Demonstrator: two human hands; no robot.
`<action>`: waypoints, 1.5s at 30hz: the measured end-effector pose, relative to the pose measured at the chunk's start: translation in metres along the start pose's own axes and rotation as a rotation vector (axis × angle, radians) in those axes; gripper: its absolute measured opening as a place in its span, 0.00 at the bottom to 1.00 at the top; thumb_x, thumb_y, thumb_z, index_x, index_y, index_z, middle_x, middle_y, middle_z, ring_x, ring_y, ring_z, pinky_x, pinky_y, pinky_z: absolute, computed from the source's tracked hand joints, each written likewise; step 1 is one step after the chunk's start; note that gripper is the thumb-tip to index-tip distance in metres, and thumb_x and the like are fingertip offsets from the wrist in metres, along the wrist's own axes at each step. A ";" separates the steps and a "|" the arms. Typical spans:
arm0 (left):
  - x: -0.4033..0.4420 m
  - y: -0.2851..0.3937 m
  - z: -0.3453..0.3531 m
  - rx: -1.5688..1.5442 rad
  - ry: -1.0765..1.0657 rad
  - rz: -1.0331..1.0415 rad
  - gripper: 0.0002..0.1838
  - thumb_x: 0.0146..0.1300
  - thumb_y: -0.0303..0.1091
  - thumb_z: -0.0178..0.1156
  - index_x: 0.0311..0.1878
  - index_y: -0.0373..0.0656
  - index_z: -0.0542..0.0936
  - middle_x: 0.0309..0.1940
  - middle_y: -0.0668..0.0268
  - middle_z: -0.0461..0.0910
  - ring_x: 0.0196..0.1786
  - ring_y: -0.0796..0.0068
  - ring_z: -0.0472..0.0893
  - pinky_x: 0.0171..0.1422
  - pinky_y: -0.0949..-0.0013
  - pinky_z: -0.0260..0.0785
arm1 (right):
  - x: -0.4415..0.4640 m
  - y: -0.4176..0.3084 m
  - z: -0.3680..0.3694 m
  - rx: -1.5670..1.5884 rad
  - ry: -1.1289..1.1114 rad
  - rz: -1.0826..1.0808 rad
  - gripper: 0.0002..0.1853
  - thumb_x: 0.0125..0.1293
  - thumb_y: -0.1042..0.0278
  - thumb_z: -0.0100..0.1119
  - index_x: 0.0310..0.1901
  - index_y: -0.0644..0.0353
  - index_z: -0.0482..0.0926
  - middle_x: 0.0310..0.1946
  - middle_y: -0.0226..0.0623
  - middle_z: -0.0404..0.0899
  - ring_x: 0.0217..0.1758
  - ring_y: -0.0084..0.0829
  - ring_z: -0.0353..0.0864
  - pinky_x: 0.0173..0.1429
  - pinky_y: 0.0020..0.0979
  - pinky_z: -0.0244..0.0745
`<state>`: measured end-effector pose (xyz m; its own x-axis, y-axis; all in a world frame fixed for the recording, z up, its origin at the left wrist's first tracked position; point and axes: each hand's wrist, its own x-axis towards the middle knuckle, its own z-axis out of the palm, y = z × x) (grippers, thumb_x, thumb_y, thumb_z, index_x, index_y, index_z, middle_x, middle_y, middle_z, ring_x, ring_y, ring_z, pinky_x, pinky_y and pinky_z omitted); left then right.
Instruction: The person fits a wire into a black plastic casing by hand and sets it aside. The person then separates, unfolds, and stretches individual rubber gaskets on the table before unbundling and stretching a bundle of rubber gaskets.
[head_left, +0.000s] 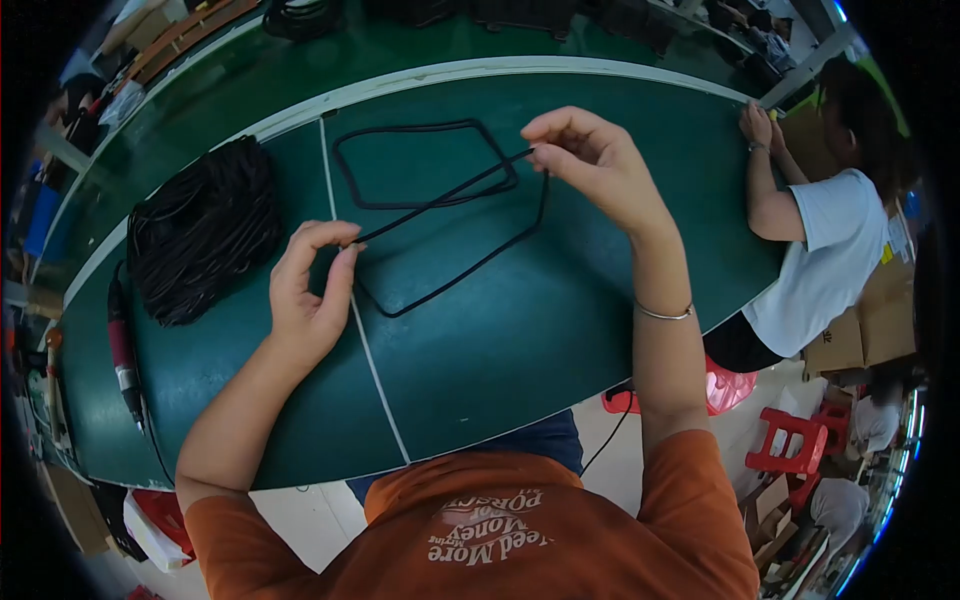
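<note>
Between my two hands a thin black rubber-like loop (pixel 462 272) is held up by two of its corners, its lower side hanging toward me. My left hand (pixel 312 285) pinches the left corner between thumb and fingertips. The right corner is pinched by my right hand (pixel 597 165), which is raised farther from my body. Beyond the held loop, a second black loop (pixel 405 128) of rounded rectangular shape lies flat on the green table (pixel 560 330). The held loop's upper strand crosses in front of it.
A big pile of black loops (pixel 205 230) lies on the left of the table. Near it rests a red-and-black handheld tool (pixel 122 350) with a cord. At the right edge a co-worker (pixel 825 220) in a white shirt sits. Red stools (pixel 785 440) stand on the floor.
</note>
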<state>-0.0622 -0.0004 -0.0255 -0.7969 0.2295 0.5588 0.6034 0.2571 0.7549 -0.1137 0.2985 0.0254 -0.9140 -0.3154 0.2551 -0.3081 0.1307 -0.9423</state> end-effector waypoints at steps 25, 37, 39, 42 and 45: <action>0.006 -0.012 -0.002 0.110 0.098 -0.090 0.08 0.59 0.21 0.57 0.43 0.35 0.76 0.35 0.64 0.77 0.40 0.77 0.76 0.48 0.75 0.67 | 0.007 0.017 0.015 -0.092 0.191 -0.080 0.07 0.61 0.75 0.58 0.41 0.64 0.78 0.30 0.27 0.79 0.29 0.15 0.74 0.34 0.18 0.71; 0.090 -0.034 -0.010 0.520 -0.004 0.109 0.07 0.56 0.23 0.58 0.38 0.35 0.79 0.33 0.55 0.79 0.35 0.59 0.80 0.42 0.65 0.72 | 0.058 0.051 0.022 -0.515 0.280 -0.139 0.09 0.61 0.71 0.58 0.41 0.64 0.79 0.33 0.34 0.81 0.32 0.22 0.78 0.39 0.24 0.74; 0.101 -0.047 -0.007 0.675 -0.052 0.178 0.06 0.55 0.24 0.57 0.35 0.36 0.79 0.34 0.54 0.79 0.37 0.53 0.78 0.45 0.58 0.70 | 0.069 0.061 0.022 -0.610 0.272 -0.151 0.09 0.61 0.71 0.58 0.41 0.64 0.79 0.34 0.37 0.81 0.34 0.26 0.79 0.40 0.26 0.75; 0.103 -0.064 -0.006 0.825 -0.108 0.187 0.06 0.54 0.26 0.57 0.34 0.37 0.79 0.33 0.54 0.77 0.40 0.52 0.77 0.47 0.56 0.68 | 0.074 0.077 0.026 -0.793 0.223 -0.175 0.10 0.58 0.69 0.59 0.40 0.64 0.80 0.35 0.42 0.78 0.37 0.36 0.79 0.43 0.33 0.76; 0.100 -0.074 -0.007 0.839 -0.124 0.111 0.10 0.52 0.26 0.60 0.38 0.36 0.79 0.36 0.52 0.75 0.43 0.51 0.75 0.49 0.57 0.68 | 0.070 0.085 0.029 -0.888 0.236 -0.267 0.11 0.54 0.66 0.62 0.37 0.62 0.81 0.35 0.44 0.76 0.42 0.44 0.76 0.48 0.40 0.73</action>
<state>-0.1863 -0.0029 -0.0232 -0.7525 0.3826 0.5361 0.5385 0.8260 0.1665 -0.1966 0.2602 -0.0428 -0.7846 -0.2527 0.5661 -0.5127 0.7778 -0.3634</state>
